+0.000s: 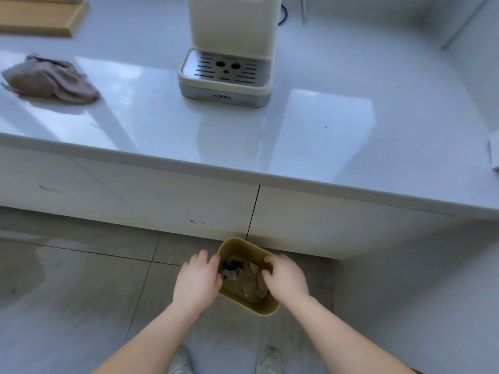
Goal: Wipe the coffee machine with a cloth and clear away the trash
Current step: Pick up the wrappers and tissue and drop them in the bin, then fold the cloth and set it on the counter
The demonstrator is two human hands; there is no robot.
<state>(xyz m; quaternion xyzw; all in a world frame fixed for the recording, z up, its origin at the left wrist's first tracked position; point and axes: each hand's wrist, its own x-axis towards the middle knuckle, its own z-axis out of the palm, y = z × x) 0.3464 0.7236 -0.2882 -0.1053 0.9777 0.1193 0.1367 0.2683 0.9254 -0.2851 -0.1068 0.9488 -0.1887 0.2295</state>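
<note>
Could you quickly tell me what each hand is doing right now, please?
Left hand: grips the left rim of the small mustard-yellow plastic trash bin.
Right hand: grips the bin's right rim.

Our left hand [195, 282] and right hand [286, 278] grip opposite rims of a small olive-yellow plastic bin [260, 309] holding crumpled trash [232, 268], low over grey floor tiles [81, 292]. On the glossy white counter [324, 147] stand a cream coffee machine [229, 36] and, well left, a crumpled taupe cloth [51, 79].
</note>
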